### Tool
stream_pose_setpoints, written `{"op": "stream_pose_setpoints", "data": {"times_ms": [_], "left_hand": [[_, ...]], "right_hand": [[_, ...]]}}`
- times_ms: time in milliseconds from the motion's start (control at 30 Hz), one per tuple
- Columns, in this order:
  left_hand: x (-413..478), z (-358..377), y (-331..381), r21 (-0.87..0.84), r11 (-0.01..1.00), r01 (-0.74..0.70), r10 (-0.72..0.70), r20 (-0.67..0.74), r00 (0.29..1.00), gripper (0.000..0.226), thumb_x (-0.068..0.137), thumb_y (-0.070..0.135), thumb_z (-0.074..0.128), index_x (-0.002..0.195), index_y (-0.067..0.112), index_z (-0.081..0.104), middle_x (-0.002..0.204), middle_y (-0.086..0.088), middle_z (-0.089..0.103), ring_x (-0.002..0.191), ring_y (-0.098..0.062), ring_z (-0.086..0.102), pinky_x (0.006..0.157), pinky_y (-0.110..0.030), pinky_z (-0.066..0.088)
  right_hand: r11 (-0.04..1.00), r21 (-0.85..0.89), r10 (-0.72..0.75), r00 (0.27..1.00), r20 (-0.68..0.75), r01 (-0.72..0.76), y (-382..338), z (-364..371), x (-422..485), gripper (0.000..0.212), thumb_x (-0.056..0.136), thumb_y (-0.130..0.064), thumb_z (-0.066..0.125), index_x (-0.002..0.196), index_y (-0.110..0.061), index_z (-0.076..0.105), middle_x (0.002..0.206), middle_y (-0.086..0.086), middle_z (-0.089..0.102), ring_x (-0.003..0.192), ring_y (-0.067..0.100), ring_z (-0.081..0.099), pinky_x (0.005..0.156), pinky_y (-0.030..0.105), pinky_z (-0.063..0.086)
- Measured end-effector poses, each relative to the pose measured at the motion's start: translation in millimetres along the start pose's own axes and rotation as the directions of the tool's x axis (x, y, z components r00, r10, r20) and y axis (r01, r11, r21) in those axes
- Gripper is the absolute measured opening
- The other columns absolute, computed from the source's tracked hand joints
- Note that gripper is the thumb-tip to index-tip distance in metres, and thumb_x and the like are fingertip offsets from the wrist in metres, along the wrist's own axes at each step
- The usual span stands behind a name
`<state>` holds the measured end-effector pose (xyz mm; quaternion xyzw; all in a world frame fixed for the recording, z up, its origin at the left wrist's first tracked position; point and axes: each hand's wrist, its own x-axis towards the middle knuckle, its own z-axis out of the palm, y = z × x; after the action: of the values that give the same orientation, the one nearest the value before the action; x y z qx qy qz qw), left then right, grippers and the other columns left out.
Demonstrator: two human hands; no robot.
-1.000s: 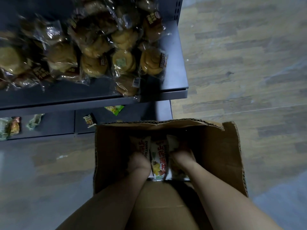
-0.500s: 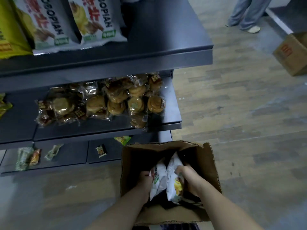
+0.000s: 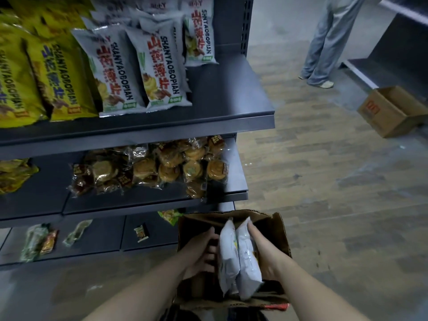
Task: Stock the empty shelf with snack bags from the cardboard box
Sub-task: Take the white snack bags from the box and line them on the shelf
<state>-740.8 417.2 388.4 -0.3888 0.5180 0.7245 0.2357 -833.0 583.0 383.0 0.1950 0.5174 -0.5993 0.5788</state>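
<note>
Two white bags (image 3: 247, 258) were held upright, pressed together between both hands over the open box (image 3: 278, 230). The left hand (image 3: 199, 253) had its fingers (image 3: 212, 251) curled against the left bag, and the right hand (image 3: 266, 258) was wrapped round the right one. The shelf (image 3: 231, 98), partly stocked with packs (image 3: 159, 66), was seen up and left of the fingers.

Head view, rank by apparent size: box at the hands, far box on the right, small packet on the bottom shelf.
1. Near box.
2. Far box, though distance shrinks it, so true order is unsure.
3. Small packet.
</note>
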Motion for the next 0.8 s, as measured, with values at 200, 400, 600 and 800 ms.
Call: {"op": "stream_pose_setpoints", "data": {"times_ms": [200, 400, 600, 800], "left_hand": [[-8, 12, 27, -0.027, 0.996, -0.082, 0.080, -0.067, 0.995, 0.102, 0.058, 0.064, 0.079, 0.139, 0.016, 0.038, 0.126, -0.006, 0.061, 0.106, -0.021, 0.065, 0.095, -0.038, 0.050], [-40, 42, 77, 0.193, 0.901, -0.388, 0.419, -0.160, 0.893, 0.090, 0.068, 0.069, 0.062, 0.142, 0.030, 0.029, 0.149, 0.006, 0.033, 0.134, -0.017, 0.039, 0.111, -0.036, 0.033], [-53, 41, 118, 0.235, 0.777, -0.584, 0.630, -0.296, 0.718, 0.043, 0.094, 0.041, 0.049, 0.135, 0.029, 0.046, 0.133, 0.003, 0.055, 0.122, -0.016, 0.053, 0.093, -0.022, 0.038], [-97, 23, 130, 0.073, 0.583, -0.809, 0.806, -0.180, 0.564, 0.035, 0.097, 0.026, 0.047, 0.129, 0.037, 0.052, 0.136, 0.014, 0.052, 0.128, -0.002, 0.047, 0.108, -0.026, 0.038]], "right_hand": [[0.993, -0.115, -0.032, 0.999, 0.040, 0.036, -27, 32, -17, 0.071, 0.085, -0.069, 0.047, 0.121, -0.011, 0.066, 0.122, 0.016, 0.065, 0.116, 0.028, 0.061, 0.108, 0.042, 0.040], [0.925, -0.204, -0.347, 0.932, -0.101, 0.322, -72, 80, -43, 0.054, 0.101, -0.044, 0.032, 0.132, -0.003, 0.051, 0.127, 0.013, 0.059, 0.121, 0.023, 0.055, 0.097, 0.028, 0.044], [0.738, -0.313, -0.658, 0.739, -0.142, 0.597, -95, 122, -33, 0.036, 0.100, -0.039, 0.034, 0.098, -0.018, 0.063, 0.122, 0.023, 0.061, 0.107, 0.032, 0.059, 0.098, 0.043, 0.044], [0.684, -0.348, -0.694, 0.719, -0.043, 0.641, -120, 141, -75, 0.033, 0.096, -0.047, 0.040, 0.111, -0.028, 0.063, 0.104, -0.004, 0.068, 0.097, 0.012, 0.063, 0.097, 0.032, 0.045]]}}
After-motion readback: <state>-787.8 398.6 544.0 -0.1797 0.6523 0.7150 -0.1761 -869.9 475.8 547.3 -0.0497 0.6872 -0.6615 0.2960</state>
